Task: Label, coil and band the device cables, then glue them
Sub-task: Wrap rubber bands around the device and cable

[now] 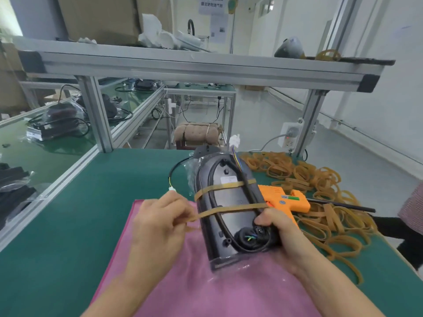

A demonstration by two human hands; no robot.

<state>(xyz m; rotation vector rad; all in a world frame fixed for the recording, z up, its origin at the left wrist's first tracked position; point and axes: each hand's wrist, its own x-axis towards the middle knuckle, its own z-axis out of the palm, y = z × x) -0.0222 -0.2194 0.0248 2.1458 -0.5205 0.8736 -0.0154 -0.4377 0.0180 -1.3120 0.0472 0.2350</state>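
Banding midway: 1 tan rubber band [225, 186] on black oval device [225, 209], coiled black cable [243, 179] under it; left hand [158, 223] pinching and stretching band 2 [231, 209]; right hand [283, 239] gripping device end; orange glue gun [283, 199] untouched, gluing pending.

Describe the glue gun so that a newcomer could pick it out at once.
Start at the green bench top and go to its right side, where a heap of tan rubber bands lies. The glue gun rests at the heap's near-left edge, just right of the black device held in both hands. It is the only bright orange thing there, pistol-shaped.
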